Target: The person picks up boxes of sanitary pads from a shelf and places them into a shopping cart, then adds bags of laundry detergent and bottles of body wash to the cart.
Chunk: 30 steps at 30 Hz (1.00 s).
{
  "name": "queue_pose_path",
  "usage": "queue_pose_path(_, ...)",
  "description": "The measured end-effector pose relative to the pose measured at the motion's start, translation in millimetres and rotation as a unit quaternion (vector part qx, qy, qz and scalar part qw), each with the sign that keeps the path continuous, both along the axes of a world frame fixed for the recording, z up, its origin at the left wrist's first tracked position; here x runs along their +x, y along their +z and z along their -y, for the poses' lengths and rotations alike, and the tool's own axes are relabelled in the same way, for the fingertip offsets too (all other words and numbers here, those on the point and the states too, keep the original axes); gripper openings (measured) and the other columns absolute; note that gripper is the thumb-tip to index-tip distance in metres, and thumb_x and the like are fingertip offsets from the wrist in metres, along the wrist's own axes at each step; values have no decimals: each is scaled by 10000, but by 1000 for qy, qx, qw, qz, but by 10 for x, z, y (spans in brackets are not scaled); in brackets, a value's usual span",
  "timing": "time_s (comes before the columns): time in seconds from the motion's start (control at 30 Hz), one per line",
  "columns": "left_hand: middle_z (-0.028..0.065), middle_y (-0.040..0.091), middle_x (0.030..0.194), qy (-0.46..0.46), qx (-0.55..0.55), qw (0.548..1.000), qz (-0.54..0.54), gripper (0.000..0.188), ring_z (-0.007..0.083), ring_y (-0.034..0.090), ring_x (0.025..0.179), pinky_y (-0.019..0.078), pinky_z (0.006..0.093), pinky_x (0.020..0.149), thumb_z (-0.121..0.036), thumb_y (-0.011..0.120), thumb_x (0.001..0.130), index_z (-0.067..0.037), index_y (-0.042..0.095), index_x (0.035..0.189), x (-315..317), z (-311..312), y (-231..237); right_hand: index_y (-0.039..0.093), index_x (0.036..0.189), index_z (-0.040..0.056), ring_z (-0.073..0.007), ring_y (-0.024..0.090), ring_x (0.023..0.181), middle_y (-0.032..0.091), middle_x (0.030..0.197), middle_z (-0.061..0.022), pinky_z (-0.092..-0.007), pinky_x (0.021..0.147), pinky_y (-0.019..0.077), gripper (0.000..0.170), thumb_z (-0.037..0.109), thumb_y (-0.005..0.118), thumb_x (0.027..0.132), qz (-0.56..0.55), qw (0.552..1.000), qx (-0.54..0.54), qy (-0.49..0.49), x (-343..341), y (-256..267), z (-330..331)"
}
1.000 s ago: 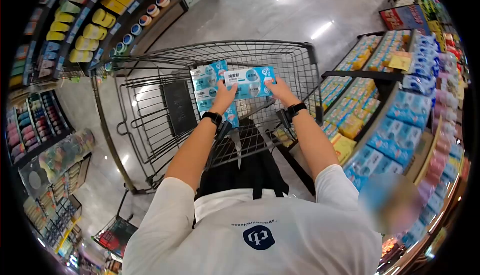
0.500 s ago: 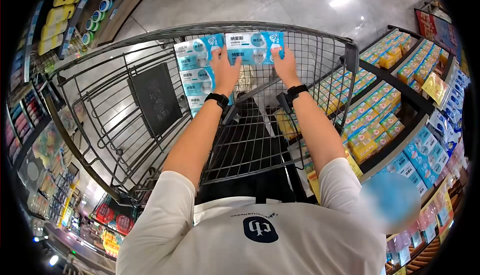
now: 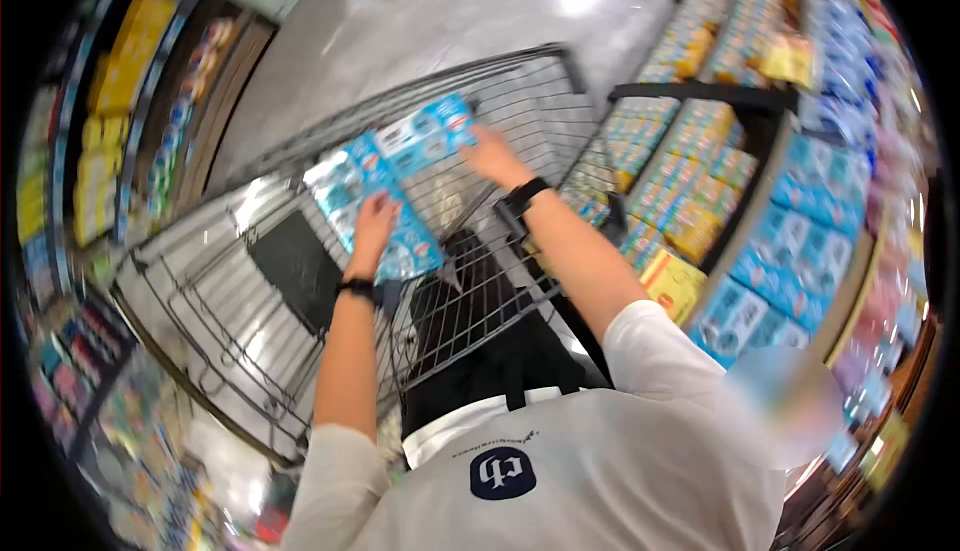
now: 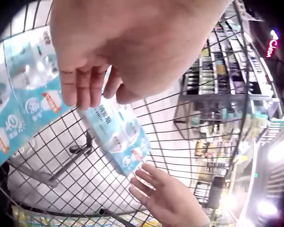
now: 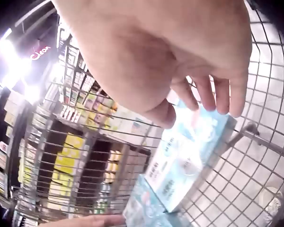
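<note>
Two groups of blue-and-white wrapped packs with Chinese lettering lie in a wire shopping cart. The single pack sits against the far wall of the basket, its left end meeting the larger row of packs. My right hand is at the right end of the single pack, fingers loosely extended, as the left wrist view also shows. Over the larger row hovers my left hand, its fingers relaxed with nothing between them. In the right wrist view, the right fingers overlap the pack's end.
A black panel is fixed to the cart's wire at left. Bins of small yellow-and-green boxes and more blue packs stand close on the right. Store shelves line the left, across the tiled floor.
Both hands gripped the single pack earlier; now they have let it go. The left hand has drawn back over the larger row, and the right has moved off the pack's end. The view has turned.
</note>
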<state>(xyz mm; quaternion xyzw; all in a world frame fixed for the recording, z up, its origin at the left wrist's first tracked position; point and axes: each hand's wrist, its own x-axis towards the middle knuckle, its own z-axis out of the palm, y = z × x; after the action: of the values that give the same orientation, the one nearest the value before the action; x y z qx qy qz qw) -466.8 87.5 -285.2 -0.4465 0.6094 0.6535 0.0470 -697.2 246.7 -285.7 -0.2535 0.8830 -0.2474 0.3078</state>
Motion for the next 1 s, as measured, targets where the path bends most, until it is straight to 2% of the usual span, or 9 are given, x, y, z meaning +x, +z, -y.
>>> queue_pose_path(0.07,101,651,935,-74,11,996,-49,303,133,595,771,491,290,677,-221,595,936,19,592,1122,444,139,60,589,1214,26,-425,496,1151,552,1222,-245,-515,969,412,489,316,650,826,-38,998,46,3,106,405,-46)
queue_pose_path(0.1,119,656,960,-132,-54,990,-10,303,161,620,788,500,307,707,-226,583,942,20,590,1120,501,152,623,567,1250,28,-431,490,1175,554,1228,-257,-504,983,406,536,339,660,824,-98,993,71,11,235,743,-74)
queue_pose_path(0.17,185,655,1025,-207,-151,966,-14,352,277,645,931,495,364,829,-239,577,941,26,569,1173,901,212,921,571,1255,41,-417,500,1149,568,1226,-224,-511,964,410,540,361,652,827,-52,998,39,26,382,1123,-220)
queue_pose_path(0.3,169,652,1065,-333,-131,934,27,352,235,631,970,485,334,859,-210,592,940,33,572,1194,1586,188,1526,589,1267,119,-384,503,1143,595,1190,-154,-582,962,364,570,470,652,822,85,985,87,122,986,1939,-619)
queue_pose_path(0.4,221,642,1078,-424,-169,888,46,401,338,618,998,474,412,890,-281,610,921,43,593,1155,2145,79,1656,629,1236,172,-375,497,1177,597,1207,-149,-591,991,328,574,542,659,799,65,970,141,189,1552,2427,-936)
queue_pose_path(0.5,254,635,1018,-444,-349,821,-80,426,425,588,982,446,493,897,-325,597,915,39,603,1137,2699,-193,1811,668,1186,194,-350,507,1170,619,1177,-123,-551,1028,309,540,569,652,798,58,956,148,248,1823,2373,-1227)
queue_pose_path(0.6,191,646,953,-370,-365,854,25,321,397,593,912,445,507,788,-311,565,933,-22,613,1066,3096,-509,2002,713,1094,206,-284,535,1126,662,1084,-48,-496,1056,313,402,515,585,869,-136,964,43,224,1966,1863,-1533)
queue_pose_path(0.7,148,639,903,-413,-479,762,137,250,350,603,876,450,479,751,-291,570,936,-49,594,990,3132,-657,2071,727,1052,208,-268,538,1123,667,1077,-17,-488,1058,315,384,511,577,870,-118,969,64,205,1995,1883,-1525)
queue_pose_path(1.0,103,647,903,-442,-518,728,79,156,290,605,917,429,455,867,-223,549,956,-86,607,1004,2935,-389,2141,771,985,208,-265,577,1032,711,997,-27,-440,1027,308,328,463,597,872,-83,982,37,165,1934,1955,-1474)
